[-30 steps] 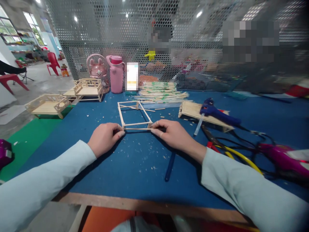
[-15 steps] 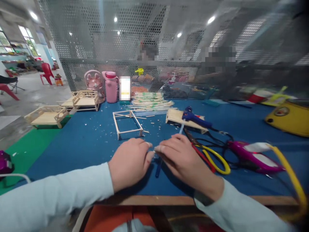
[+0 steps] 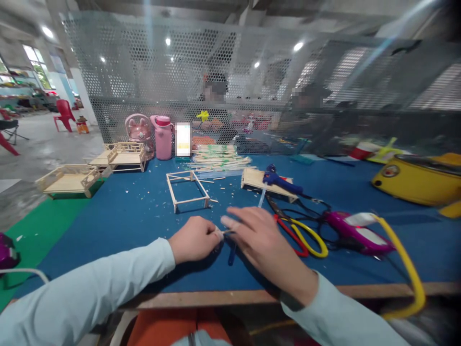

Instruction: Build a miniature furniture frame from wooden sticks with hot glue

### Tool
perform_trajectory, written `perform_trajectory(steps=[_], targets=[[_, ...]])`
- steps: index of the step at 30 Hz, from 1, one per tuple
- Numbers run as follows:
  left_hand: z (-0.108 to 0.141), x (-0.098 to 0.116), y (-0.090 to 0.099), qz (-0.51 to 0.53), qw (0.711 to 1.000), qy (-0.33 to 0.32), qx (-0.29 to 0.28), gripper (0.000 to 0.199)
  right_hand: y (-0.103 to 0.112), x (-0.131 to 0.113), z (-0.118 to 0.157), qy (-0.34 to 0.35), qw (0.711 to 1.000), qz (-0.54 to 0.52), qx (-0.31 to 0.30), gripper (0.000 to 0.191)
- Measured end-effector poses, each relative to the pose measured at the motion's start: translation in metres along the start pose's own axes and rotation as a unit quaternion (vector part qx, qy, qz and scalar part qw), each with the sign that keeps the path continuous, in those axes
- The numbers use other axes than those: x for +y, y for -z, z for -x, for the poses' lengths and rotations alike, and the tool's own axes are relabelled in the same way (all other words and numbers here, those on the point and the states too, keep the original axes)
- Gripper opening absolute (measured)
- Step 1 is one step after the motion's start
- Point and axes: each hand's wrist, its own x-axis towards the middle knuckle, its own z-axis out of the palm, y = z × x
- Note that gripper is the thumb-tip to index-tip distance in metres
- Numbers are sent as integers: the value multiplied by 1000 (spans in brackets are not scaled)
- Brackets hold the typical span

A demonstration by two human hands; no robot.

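Note:
My left hand is closed, its thumb and forefinger pinching one end of a short thin wooden stick low over the blue mat. Beside it, my right hand has its fingers spread above the stick's other end; whether they touch it is unclear. A blue pen-like tool lies partly under my right hand. Just beyond my hands stands an open rectangular frame of wooden sticks. A blue glue gun rests on a small wooden piece to the right.
Pliers with red and yellow handles, a magenta device and cables lie right. Small wooden beds stand left. Stick bundles, a pink bottle and a bright screen line the mesh partition. A yellow container sits far right.
The fingers of my right hand have lifted and spread apart, and more of the stick shows. My left hand keeps its pinch. The whole view has shifted slightly.

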Motion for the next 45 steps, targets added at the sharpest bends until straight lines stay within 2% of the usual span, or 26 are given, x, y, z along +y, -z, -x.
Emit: perform_trajectory(steps=[2, 3, 5, 7, 9, 12, 14, 16, 18, 20, 23, 25, 27, 28, 30, 33, 35, 36, 37, 38, 40, 41, 43, 45], targets=[[-2, -4, 1, 28, 999, 25, 16, 28, 9, 8, 14, -110, 991, 72, 10, 30], [-4, -6, 1, 45, 998, 36, 24, 27, 13, 13, 23, -167, 982, 90, 6, 28], [-6, -9, 1, 80, 995, 45, 35, 26, 15, 21, 39, -248, 961, 87, -86, 20], [-7, -10, -1, 117, 992, 43, 32, 26, 10, 26, 49, -267, 949, 98, -138, 19], [-7, -10, -3, 151, 988, 41, 16, 26, 1, 26, 52, -277, 940, 117, -160, 18], [-4, -7, -6, 192, 980, 44, -10, 28, -10, 23, 45, -342, 913, 126, -185, 19], [-3, -4, -8, 216, 975, 42, -21, 29, -12, 21, 38, -390, 903, 92, -156, 17], [-4, 0, -9, 233, 971, 36, -38, 27, -10, 19, 30, -421, 904, 17, -72, 15], [-6, 7, -9, 223, 973, 18, -49, 26, -6, 14, 22, -443, 892, -85, 13, 13], [-9, 15, -8, 194, 980, -9, -36, 25, -4, 9, 15, -480, 849, -215, 59, 14], [-10, 29, -5, 142, 986, -84, 18, 26, -4, -1, 7, -512, 738, -425, 114, 22], [-7, 36, -6, 128, 980, -150, 29, 28, -6, -6, 2, -478, 662, -563, 132, 36], [-4, 39, -9, 140, 971, -194, 13, 30, -8, -10, -1, -409, 597, -680, 114, 54], [-2, 39, -11, 155, 968, -199, 0, 30, -9, -12, -3, -381, 573, -719, 95, 62], [0, 35, -16, 188, 964, -190, -14, 31, -7, -14, -5, -355, 555, -750, 62, 72], [1, 27, -21, 253, 955, -154, 14, 31, 2, -9, -3, -358, 573, -735, 59, 77], [0, 22, -24, 325, 940, -89, 55, 31, 13, 1, 4, -360, 601, -708, 86, 78], [-1, 20, -25, 357, 930, -50, 70, 31, 19, 7, 9, -368, 624, -683, 92, 78], [-2, 18, -26, 379, 922, -17, 78, 30, 25, 12, 16, -384, 660, -640, 85, 77], [-3, 17, -27, 389, 918, 3, 83, 29, 30, 17, 22, -404, 709, -574, 69, 76], [-5, 15, -28, 380, 921, 2, 87, 27, 37, 22, 34, -409, 815, -410, -8, 74], [-5, 14, -29, 368, 925, -11, 92, 26, 39, 21, 38, -394, 853, -336, -59, 74], [-4, 13, -30, 346, 932, -34, 101, 25, 39, 17, 43, -347, 893, -239, -157, 77], [-2, 13, -31, 324, 940, -41, 102, 26, 36, 9, 44, -311, 905, -199, -211, 81]])
